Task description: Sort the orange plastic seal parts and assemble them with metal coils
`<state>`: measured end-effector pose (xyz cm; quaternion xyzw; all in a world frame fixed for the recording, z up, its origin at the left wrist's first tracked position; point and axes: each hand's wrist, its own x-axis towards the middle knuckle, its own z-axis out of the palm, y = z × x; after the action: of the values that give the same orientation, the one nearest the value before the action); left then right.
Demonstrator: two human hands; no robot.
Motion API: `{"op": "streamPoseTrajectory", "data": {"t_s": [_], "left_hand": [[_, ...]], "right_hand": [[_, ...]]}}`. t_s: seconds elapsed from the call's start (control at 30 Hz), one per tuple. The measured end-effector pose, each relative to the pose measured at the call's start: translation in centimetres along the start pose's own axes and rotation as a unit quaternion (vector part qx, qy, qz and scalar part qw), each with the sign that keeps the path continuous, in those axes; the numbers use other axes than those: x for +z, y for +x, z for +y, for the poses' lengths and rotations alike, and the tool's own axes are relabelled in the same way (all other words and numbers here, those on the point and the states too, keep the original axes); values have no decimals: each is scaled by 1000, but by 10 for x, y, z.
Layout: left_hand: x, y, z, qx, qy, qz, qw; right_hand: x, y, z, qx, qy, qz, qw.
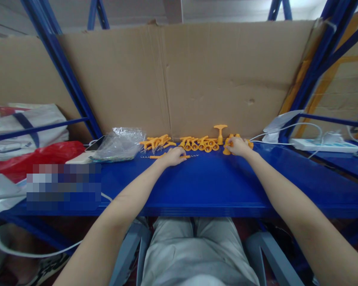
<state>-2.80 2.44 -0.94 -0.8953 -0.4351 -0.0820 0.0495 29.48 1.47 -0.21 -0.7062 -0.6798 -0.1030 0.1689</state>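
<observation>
My left hand (173, 156) rests low over the blue table, its fingers curled onto a yellow-orange corkscrew handle (186, 157) whose metal spiral points right. Another corkscrew handle (154, 157) lies just left of that hand, spiral pointing left. My right hand (238, 146) is closed around one of the yellow-orange bell-shaped sleeves (227, 151) grouped at the right; its fingers partly hide the group. Beside it, a T-shaped corkscrew (220, 134) stands upright. Between the hands, farther back, lies a row of corkscrews (198, 144) with bell mouths facing me. Loose handles with spirals (158, 142) are heaped behind my left hand.
The blue tabletop (209, 182) ends at a cardboard wall (226, 79) behind. Clear plastic bags (122, 143) and a red bag (62, 155) are at left. A white power strip (325, 145) and cables lie at right. Blue metal posts (65, 71) frame the sides.
</observation>
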Motion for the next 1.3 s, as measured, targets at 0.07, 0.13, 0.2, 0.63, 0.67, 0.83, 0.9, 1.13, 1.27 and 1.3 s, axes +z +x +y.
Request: {"op": "streamPoseTrajectory", "data": {"t_s": [0.07,0.13,0.2,0.63,0.67,0.83,0.9,1.13,1.27,1.3], "left_hand": [[0,1,2,-4,-2,-7,1000],[0,1,4,-14,0,-10,1000],[-2,1,4,-30,12,-8,999],[-32,-15,2,-129,15,-96,987],[-32,-14,3,-117,5,-103,988],[-24,-10,3,-91,-23,-117,989],[-21,-9,2,-85,-24,-96,991],[-17,-8,-3,-90,-33,-32,995],[-15,-7,-5,-69,-38,4,997],[-14,-7,-5,-68,-36,12,997]], "right_hand": [[-3,-2,-3,0,0,-12,1000],[-7,-3,-6,-4,-3,-18,1000],[-9,-4,-9,-11,-10,-21,1000],[-6,-8,-28,-106,104,-33,988],[-5,-8,-30,-110,126,-38,985],[5,-12,-36,-124,229,-58,964],[10,-13,-37,-128,228,-74,963],[13,-20,-50,-145,150,-97,973],[6,-27,-63,-186,70,-62,978],[4,-28,-66,-187,55,-57,979]]}}
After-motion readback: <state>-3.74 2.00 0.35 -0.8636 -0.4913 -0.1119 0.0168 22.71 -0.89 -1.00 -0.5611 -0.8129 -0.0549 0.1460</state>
